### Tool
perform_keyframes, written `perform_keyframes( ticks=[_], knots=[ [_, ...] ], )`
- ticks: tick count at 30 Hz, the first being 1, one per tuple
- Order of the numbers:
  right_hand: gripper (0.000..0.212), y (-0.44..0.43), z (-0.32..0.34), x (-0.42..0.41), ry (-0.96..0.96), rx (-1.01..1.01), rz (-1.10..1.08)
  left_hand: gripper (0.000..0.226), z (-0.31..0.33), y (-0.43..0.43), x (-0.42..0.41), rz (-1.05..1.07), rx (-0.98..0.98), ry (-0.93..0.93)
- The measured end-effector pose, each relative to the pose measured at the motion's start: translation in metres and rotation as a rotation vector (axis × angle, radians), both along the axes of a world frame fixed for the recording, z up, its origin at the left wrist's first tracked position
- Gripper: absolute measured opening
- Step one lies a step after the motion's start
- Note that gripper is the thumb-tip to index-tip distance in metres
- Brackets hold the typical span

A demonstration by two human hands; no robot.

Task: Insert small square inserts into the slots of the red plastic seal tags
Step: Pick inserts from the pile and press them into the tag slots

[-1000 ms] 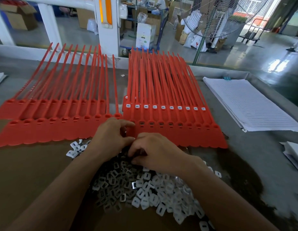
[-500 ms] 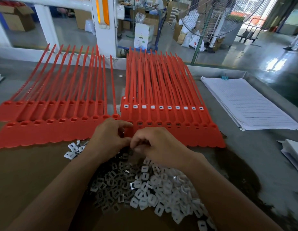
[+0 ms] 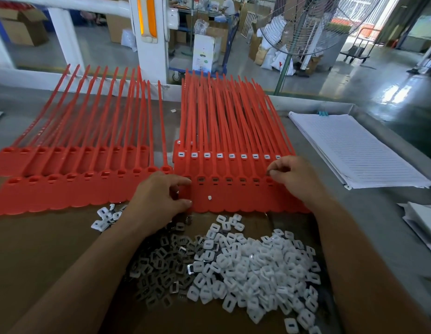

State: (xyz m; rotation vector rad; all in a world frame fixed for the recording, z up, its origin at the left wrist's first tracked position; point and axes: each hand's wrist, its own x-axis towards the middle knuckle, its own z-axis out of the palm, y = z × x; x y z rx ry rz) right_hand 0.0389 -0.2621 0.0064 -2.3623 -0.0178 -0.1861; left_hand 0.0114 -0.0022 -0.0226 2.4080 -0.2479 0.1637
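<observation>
Two groups of red seal tags lie side by side on the bench, the left group (image 3: 72, 189) with open slots, the right group (image 3: 236, 196) in two overlapping rows. The back row of the right group carries white inserts (image 3: 219, 155) in its slots; the front row's slots (image 3: 228, 180) look dark. My left hand (image 3: 159, 198) grips the left edge of the right group's front row. My right hand (image 3: 294, 177) hovers over that row's right end, fingertips pinching something small and dark, probably an insert. A heap of white and grey square inserts (image 3: 233, 268) lies in front.
A stack of lined white sheets (image 3: 359, 150) lies at the right, more white paper (image 3: 424, 222) at the far right edge. A few loose inserts (image 3: 106, 216) sit left of my left wrist. Brown cardboard (image 3: 41, 249) covers the near bench. A fan (image 3: 313, 22) stands beyond.
My right hand left the heap beside my left hand and moved right and forward to the far end of the front row. My left hand shifted onto the tag edge.
</observation>
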Motion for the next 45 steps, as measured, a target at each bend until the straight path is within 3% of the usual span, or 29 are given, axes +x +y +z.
perform_keyframes(
  ticks=[14,28,33,37,41,45],
  knots=[
    [0.036,-0.007,-0.010,0.007,0.067,-0.143,0.027,0.046,0.001,0.001,0.001,0.007,-0.007,0.006],
    [0.034,-0.009,-0.020,0.013,0.034,-0.077,-0.041,0.047,-0.001,0.001,0.001,0.005,0.017,0.005],
    [0.018,-0.002,-0.010,0.007,-0.050,-0.060,-0.031,0.046,-0.001,0.000,0.001,0.005,0.003,0.011],
    [0.017,0.025,0.011,-0.011,-0.086,-0.018,0.172,0.046,0.000,0.001,-0.001,-0.003,0.010,0.008],
    [0.015,0.066,0.019,-0.035,-0.010,-0.124,0.493,0.045,0.001,0.000,-0.002,-0.006,0.029,0.004],
    [0.015,0.094,0.014,-0.051,-0.010,-0.195,0.667,0.046,0.002,0.000,-0.004,-0.008,0.029,0.005]
  ],
)
